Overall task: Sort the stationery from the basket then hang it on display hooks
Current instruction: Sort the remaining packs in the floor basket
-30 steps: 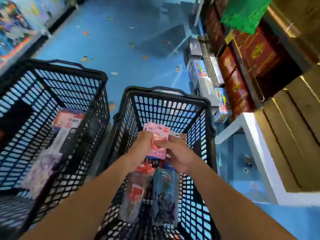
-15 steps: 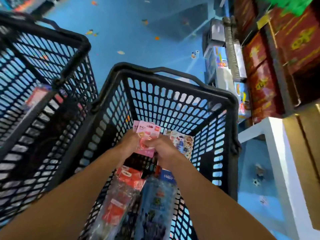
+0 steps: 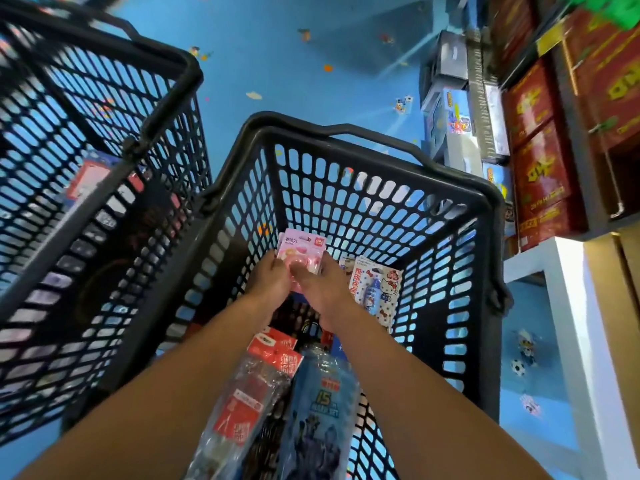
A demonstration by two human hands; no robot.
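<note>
Both forearms reach forward and down into the black basket (image 3: 381, 209). The left hand (image 3: 270, 282) and right hand (image 3: 322, 292) meet side by side, fingers pinching the lower edge of a pink stationery pack (image 3: 301, 251) held upright above the other packets, near the basket's far wall.

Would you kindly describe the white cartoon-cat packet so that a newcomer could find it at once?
Start at the black basket on the right, the one both hands reach into. Just right of the right hand, leaning near the far right wall, is the white cartoon-cat packet. Unlike the pink packets in the hands, it is white with a blue bottle-shaped item.
</note>
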